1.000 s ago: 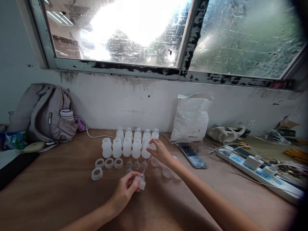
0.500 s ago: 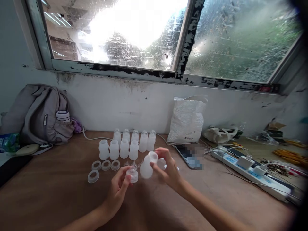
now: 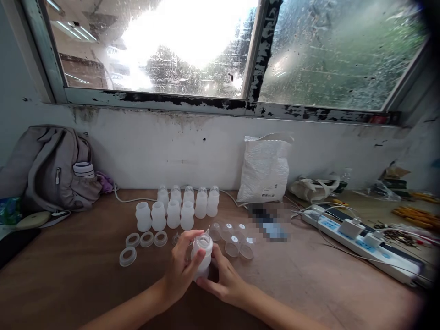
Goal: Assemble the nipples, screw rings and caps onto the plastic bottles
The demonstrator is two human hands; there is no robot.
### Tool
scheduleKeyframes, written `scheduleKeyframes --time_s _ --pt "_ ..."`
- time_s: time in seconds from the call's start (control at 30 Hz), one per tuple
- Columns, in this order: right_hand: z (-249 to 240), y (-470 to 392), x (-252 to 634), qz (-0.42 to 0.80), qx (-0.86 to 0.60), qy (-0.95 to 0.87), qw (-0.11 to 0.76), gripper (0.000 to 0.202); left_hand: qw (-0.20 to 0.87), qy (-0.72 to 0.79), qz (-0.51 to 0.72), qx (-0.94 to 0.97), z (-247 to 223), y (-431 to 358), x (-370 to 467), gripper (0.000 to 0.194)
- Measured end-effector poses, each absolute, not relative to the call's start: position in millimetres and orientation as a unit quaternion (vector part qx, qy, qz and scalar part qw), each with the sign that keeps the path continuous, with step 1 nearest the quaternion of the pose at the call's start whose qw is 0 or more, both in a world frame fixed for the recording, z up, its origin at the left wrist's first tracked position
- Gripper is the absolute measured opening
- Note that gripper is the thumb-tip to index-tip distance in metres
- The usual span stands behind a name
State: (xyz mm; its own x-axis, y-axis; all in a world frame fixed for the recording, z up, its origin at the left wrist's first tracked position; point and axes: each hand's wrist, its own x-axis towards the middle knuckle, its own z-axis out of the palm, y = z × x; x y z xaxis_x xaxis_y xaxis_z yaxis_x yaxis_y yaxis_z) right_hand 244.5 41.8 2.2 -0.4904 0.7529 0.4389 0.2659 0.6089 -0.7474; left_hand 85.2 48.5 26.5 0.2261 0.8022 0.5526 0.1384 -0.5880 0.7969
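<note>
A frosted white baby bottle (image 3: 202, 263) stands tilted slightly between my two hands. On its mouth sits a clear collar with a nipple (image 3: 204, 240), and the fingers and thumb of my left hand (image 3: 179, 270) close around it. My right hand (image 3: 228, 280) wraps the lower body of the bottle from the right. Behind them is a front row of open bottles (image 3: 158, 217) and a back row of bottles with clear tops (image 3: 201, 204). Several loose collar rings (image 3: 146, 239) lie to the left. Clear dome caps (image 3: 232, 249) lie to the right. Small clear nipples (image 3: 175, 238) are partly hidden behind my left hand.
A phone (image 3: 271, 224), partly blurred, lies beyond the caps. A white plastic mailer bag (image 3: 264, 169) leans on the wall. At right runs a power strip (image 3: 371, 250) with cables. A grey backpack (image 3: 51, 169) stands at left on the brown table (image 3: 309, 284).
My left hand has brought the clear collar and nipple onto the bottle's mouth. My right hand has moved down and left with the bottle, now gripping its lower body. The view has shifted slightly.
</note>
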Motion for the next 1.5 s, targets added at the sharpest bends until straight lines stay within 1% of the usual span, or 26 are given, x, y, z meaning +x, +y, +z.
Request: scheduleKeyframes --time_s 0.1,0.17,0.23,0.33,0.43,0.5,0.53,0.57,0.63,0.7,0.77,0.93,1.03,1.1,1.17,1.2,1.27,1.33,1.4,1.43,1.5 --pt "2 42 248 0.298 -0.304 -0.800 0.422 0.070 0.316 0.339 0.520 0.717 17 49 85 0.026" --pt "7 42 250 0.279 -0.300 -0.799 0.439 0.068 0.332 0.334 0.513 0.718 11 49 84 0.027" --pt "15 42 252 0.269 -0.302 -0.799 0.446 0.061 0.355 0.330 0.510 0.711 5 49 83 0.030" --pt "28 42 253 0.257 -0.310 -0.803 0.440 0.046 0.403 0.344 0.514 0.674 1 49 85 0.037" --pt "38 42 254 0.268 -0.326 -0.799 0.427 0.032 0.459 0.335 0.472 0.673 -1 48 88 0.054" --pt "41 44 255 0.298 -0.335 -0.787 0.424 0.028 0.483 0.323 0.423 0.695 -1 49 89 0.063" --pt "43 46 256 0.320 -0.337 -0.777 0.425 0.027 0.492 0.324 0.402 0.701 -1 49 90 0.061" --pt "44 47 257 0.350 -0.335 -0.765 0.425 0.026 0.501 0.331 0.384 0.701 -1 49 89 0.055" --pt "45 51 259 0.441 -0.319 -0.725 0.422 0.023 0.535 0.343 0.351 0.687 0 48 88 0.038" --pt "44 55 260 0.549 -0.292 -0.669 0.407 0.023 0.595 0.329 0.318 0.661 2 46 85 0.024" --pt "43 58 261 0.625 -0.267 -0.618 0.395 0.026 0.664 0.298 0.296 0.619 2 43 84 0.019" --pt "44 55 259 0.698 -0.243 -0.551 0.388 0.040 0.814 0.226 0.277 0.457 -1 37 84 0.028" --pt "51 49 257 0.731 -0.223 -0.526 0.374 0.046 0.889 0.133 0.228 0.374 1 35 84 0.030" --pt "58 44 257 0.744 -0.210 -0.518 0.366 0.046 0.921 0.063 0.181 0.339 6 33 84 0.030" --pt "66 39 257 0.748 -0.199 -0.523 0.357 0.046 0.931 0.022 0.136 0.338 15 32 82 0.030" --pt "70 37 258 0.746 -0.194 -0.531 0.351 0.046 0.927 0.021 0.120 0.355 21 31 81 0.029" --pt "77 35 259 0.735 -0.190 -0.551 0.346 0.046 0.892 0.071 0.122 0.429 34 31 80 0.026" --pt "79 35 260 0.700 -0.211 -0.574 0.369 0.042 0.798 0.166 0.168 0.554 46 33 79 0.023" --pt "76 36 259 0.643 -0.256 -0.588 0.418 0.037 0.624 0.270 0.227 0.698 53 35 78 0.025" --pt "73 37 258 0.617 -0.279 -0.590 0.439 0.039 0.513 0.313 0.242 0.761 55 37 78 0.026" --pt "66 37 253 0.608 -0.310 -0.578 0.446 0.046 0.295 0.382 0.241 0.842 53 38 78 0.027"
